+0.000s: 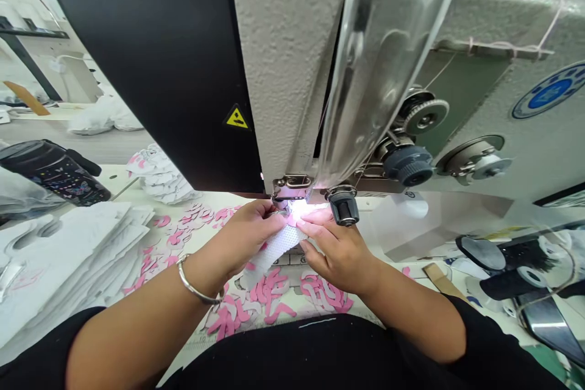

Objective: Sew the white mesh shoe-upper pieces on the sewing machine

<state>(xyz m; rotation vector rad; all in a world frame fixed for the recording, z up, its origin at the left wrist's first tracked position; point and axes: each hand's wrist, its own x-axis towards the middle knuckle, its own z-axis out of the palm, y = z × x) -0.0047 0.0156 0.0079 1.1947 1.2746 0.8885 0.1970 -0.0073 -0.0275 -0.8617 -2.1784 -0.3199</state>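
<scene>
My left hand [244, 234] and my right hand [336, 250] meet under the head of a grey sewing machine [292, 61]. Both press and pinch a white mesh fabric piece [274, 250] at the brightly lit presser foot [292, 195]. The left fingers curl on the piece's left edge. Laid flatter, the right fingers pinch its right edge, where a pink piece shows under the light. A silver bangle [194, 286] sits on my left wrist.
Several pink and white cut pieces [269, 298] lie scattered on the table in front of me. A stack of white cut parts [64, 262] sits at left, a black bag [55, 170] behind it. Thread spools and tools [516, 268] crowd the right.
</scene>
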